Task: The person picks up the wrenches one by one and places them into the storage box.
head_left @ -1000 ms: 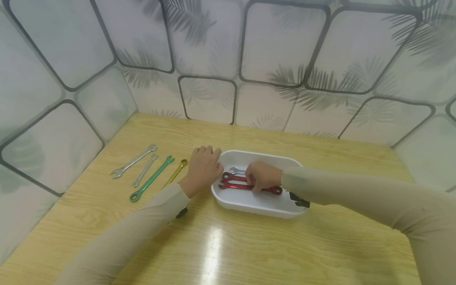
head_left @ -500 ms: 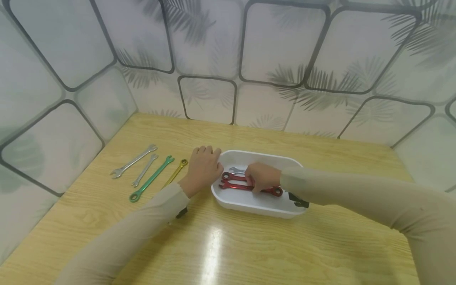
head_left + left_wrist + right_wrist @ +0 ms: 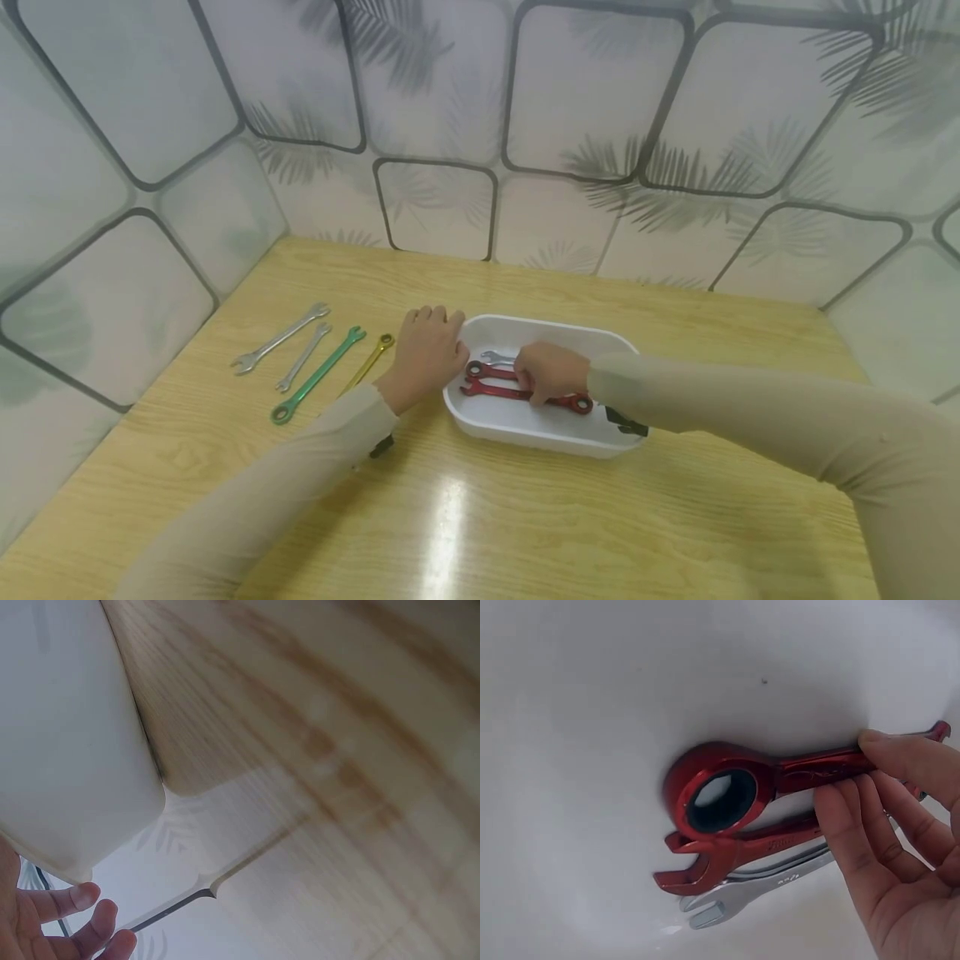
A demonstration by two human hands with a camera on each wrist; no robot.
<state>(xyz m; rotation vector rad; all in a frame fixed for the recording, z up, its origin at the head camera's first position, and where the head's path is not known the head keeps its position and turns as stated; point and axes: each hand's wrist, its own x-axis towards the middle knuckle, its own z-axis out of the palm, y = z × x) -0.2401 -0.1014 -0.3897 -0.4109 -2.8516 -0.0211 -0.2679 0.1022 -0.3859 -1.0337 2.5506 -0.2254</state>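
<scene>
A white plastic basin sits on the table with two red combination wrenches and a silver wrench lying in it. My left hand grips the basin's left rim; in the left wrist view several fingertips show by the rim, and the thumb is out of sight there. Inside the basin my right hand pinches the nearer red wrench by its shank between thumb and fingers. Against it lies the other red wrench, with the silver one beyond, both partly covered by the hand.
Left of the basin lie a large silver wrench, a smaller silver wrench, a green wrench and a yellow wrench, partly behind the left forearm. A patterned wall borders the wooden table at the back and left.
</scene>
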